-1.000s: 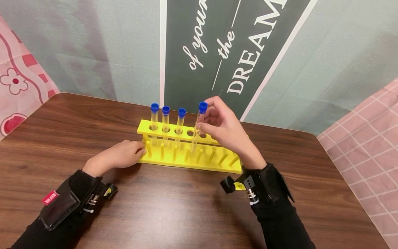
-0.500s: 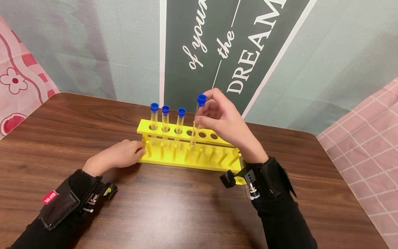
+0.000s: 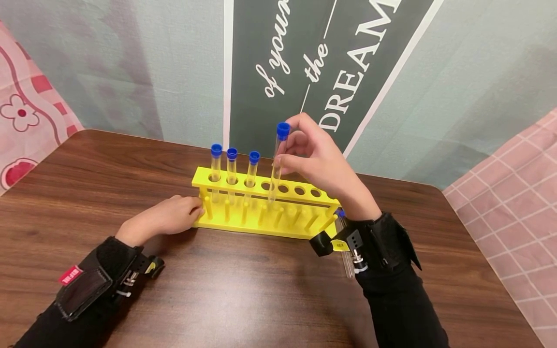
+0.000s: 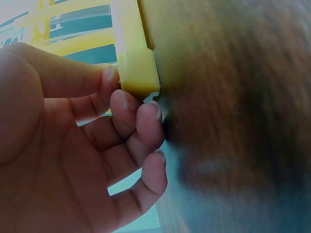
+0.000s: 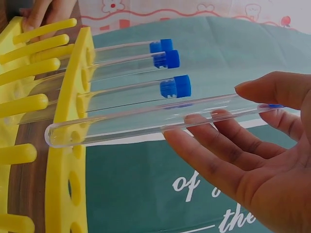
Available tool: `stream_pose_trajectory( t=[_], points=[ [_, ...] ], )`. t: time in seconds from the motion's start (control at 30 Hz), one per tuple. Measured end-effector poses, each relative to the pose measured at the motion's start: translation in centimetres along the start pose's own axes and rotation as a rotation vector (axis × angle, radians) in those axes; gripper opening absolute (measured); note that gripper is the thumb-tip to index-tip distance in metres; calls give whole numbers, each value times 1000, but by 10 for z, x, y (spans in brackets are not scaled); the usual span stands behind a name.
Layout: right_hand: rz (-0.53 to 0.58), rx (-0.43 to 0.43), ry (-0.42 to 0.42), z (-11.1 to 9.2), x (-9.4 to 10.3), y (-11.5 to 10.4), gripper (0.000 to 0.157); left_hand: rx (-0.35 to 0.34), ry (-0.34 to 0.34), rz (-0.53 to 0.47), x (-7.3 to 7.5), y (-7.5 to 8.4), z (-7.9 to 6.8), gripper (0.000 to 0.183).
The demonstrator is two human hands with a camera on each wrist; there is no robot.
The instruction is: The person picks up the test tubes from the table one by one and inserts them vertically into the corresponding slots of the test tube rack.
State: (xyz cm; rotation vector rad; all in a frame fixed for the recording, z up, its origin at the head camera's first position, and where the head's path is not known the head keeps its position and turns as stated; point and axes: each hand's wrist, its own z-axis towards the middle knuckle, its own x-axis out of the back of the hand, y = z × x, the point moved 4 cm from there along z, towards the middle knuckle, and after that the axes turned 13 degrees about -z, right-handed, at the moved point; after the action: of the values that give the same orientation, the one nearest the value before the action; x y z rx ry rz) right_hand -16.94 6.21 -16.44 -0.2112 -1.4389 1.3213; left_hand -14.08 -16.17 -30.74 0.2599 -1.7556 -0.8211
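Observation:
A yellow test tube rack [image 3: 243,228] stands on the table, with three blue-capped clear test tubes upright in its leftmost holes, the middle one being this test tube [image 3: 232,166]. At the rack's left end, my left hand [image 3: 165,216] holds the base corner between thumb and fingers, as the left wrist view shows. My right hand [image 3: 317,154] pinches another test tube [image 3: 275,166] near its blue cap, thumb on one side and fingers on the other. Slightly tilted, that tube has its rounded bottom beside the top plate [image 5: 60,184] in the right wrist view, outside the holes.
Beyond my right wrist, at the rack's right end, a blue-capped clear tube [image 3: 346,261] lies on the brown wooden table [image 3: 217,299], partly hidden by the wrist strap. Yellow pegs [image 3: 245,212] rise along the rack's front. A printed cloth backdrop [image 3: 187,72] hangs behind.
My right hand has risen with its test tube, whose bottom is now higher against the rack. The lying tube at the right has come into view. My left hand stays in place.

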Motion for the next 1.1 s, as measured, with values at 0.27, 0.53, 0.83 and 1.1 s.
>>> stream_pose_trajectory(
  t=[0.27,0.53,0.83,1.1],
  points=[
    [-9,18,-13,6,6,-7,28,5,-6,-6,0,-1,-1,23],
    [19,-8,2,12,8,-10,28,7,-20,-16,0,0,-1,22],
    [5,-38,22,15,9,-9,27,12,-15,-34,0,1,-2,22],
    [-22,-51,6,17,6,-2,26,11,-13,-36,1,1,-1,22]
  ],
)
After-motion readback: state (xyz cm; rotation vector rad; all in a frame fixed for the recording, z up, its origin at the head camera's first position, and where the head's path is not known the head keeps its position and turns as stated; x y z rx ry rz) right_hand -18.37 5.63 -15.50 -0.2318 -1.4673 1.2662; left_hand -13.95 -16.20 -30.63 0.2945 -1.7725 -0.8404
